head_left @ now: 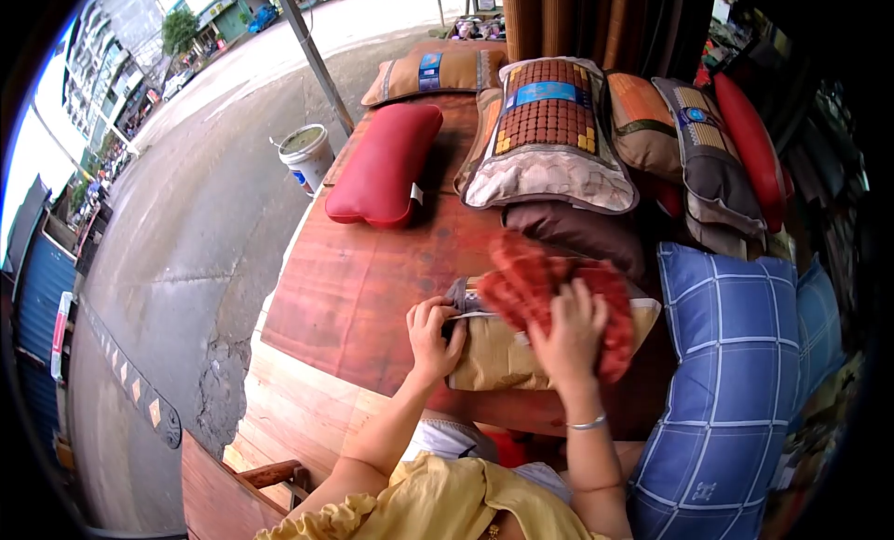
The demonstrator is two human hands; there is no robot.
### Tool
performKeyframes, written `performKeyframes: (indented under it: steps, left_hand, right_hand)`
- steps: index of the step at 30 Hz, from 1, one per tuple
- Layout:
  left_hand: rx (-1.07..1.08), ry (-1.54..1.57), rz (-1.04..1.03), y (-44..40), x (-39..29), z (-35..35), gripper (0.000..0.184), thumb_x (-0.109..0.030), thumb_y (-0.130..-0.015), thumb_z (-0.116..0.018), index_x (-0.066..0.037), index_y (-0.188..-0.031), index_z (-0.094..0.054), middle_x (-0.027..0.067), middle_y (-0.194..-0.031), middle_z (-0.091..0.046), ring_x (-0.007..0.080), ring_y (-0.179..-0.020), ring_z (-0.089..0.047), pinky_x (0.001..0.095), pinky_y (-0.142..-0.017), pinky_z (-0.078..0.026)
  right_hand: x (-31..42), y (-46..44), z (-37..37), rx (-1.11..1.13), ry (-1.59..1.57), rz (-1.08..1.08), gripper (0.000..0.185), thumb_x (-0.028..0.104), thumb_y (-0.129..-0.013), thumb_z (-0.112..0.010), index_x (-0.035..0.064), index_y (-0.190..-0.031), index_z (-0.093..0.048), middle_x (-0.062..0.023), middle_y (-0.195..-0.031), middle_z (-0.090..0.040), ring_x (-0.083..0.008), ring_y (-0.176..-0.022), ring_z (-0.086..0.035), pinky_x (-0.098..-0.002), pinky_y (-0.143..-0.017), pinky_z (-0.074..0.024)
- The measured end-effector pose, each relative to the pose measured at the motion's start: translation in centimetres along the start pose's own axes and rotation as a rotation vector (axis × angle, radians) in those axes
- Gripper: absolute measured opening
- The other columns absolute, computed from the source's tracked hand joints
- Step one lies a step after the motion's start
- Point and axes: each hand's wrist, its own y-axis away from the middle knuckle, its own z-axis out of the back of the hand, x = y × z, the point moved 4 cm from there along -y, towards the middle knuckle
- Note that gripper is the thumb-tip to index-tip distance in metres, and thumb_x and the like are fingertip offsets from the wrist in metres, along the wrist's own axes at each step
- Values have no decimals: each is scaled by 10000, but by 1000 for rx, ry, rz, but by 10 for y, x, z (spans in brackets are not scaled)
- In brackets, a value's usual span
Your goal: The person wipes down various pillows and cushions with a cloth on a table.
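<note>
In front of me lies a tan pillow (498, 354) with a grey patterned end, on the red-brown covered table. My left hand (434, 337) curls its fingers around the pillow's left end and holds it. My right hand (568, 340) grips a red patterned cloth (521, 284) over the pillow's right part. The cloth is bunched and smeared by motion, and it hides much of the pillow's top. Just behind the pillow is a dark brown cushion (577, 231).
Several pillows lie at the back, among them a beaded one (548, 107) and a red one (384, 163). Blue checked pillows (731, 354) stand at my right. A white bucket (307, 154) sits beyond the table's left edge, near a metal pole (312, 56).
</note>
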Motion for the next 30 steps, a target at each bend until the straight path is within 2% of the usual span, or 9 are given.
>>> performKeyframes:
  steps: [4,8,10,13,18,20,25,27,30]
  left_hand:
    - [-6,0,11,12,14,-5,332,-128,-749,-680,-39,-1061,-608,162,-1095,-611,356,-1056,-544,457,-965,-372]
    - [-8,11,-51,13,14,-2,427,-139,-757,-660,-26,-1164,-604,178,-1103,-603,390,-1090,-516,473,-971,-364]
    - [-18,2,-29,11,10,-1,363,-119,-751,-668,-30,-1097,-608,179,-1105,-604,384,-1084,-524,464,-969,-367]
    - [12,17,9,4,5,0,232,-44,-734,-682,-53,-946,-589,150,-1080,-625,327,-1041,-568,437,-966,-372]
    - [9,40,7,3,2,2,229,-32,-732,-683,-58,-945,-601,133,-1054,-636,303,-1021,-581,432,-962,-374]
    - [2,44,13,3,2,1,230,-30,-730,-684,-59,-943,-603,131,-1049,-637,301,-1019,-582,431,-961,-374]
    - [-29,25,26,2,0,-1,220,-43,-723,-670,-60,-931,-599,129,-1044,-633,300,-1019,-580,430,-961,-375]
    - [-14,22,26,3,1,-1,240,-72,-729,-670,-52,-958,-600,137,-1057,-627,313,-1031,-573,438,-967,-373]
    - [-30,-9,29,13,12,-7,314,-135,-740,-673,-36,-1028,-599,155,-1090,-614,345,-1062,-553,460,-981,-365]
  right_hand:
    - [74,5,-30,29,-304,169,471,290,-781,-739,10,-1108,-549,-193,-1305,-550,-360,-1360,-404,-579,-1107,-247]
    - [67,4,-33,60,-367,212,503,274,-749,-774,18,-1122,-555,-186,-1337,-538,-358,-1362,-402,-563,-1118,-249]
    - [47,3,-23,121,-293,190,544,264,-722,-799,23,-1147,-559,-179,-1384,-498,-351,-1374,-385,-558,-1126,-253]
    - [-12,0,1,73,-80,66,587,236,-707,-808,21,-1195,-562,-182,-1405,-474,-360,-1370,-380,-564,-1134,-262]
    - [-79,2,43,-38,138,-156,448,223,-786,-729,14,-1148,-565,-151,-1321,-565,-345,-1323,-435,-537,-1113,-290]
    - [-99,10,33,-75,47,-315,431,238,-815,-699,16,-1157,-562,-148,-1321,-572,-339,-1317,-444,-538,-1103,-295]
    - [-53,-3,28,-4,205,-143,425,278,-775,-740,37,-1081,-567,-146,-1330,-569,-320,-1352,-413,-577,-1127,-235]
    - [-19,-5,8,54,62,-25,445,282,-757,-753,32,-1074,-565,-196,-1309,-562,-352,-1357,-399,-587,-1118,-242]
    - [39,-4,-20,86,-165,127,494,291,-718,-791,31,-1087,-589,-187,-1354,-520,-357,-1380,-370,-581,-1122,-241]
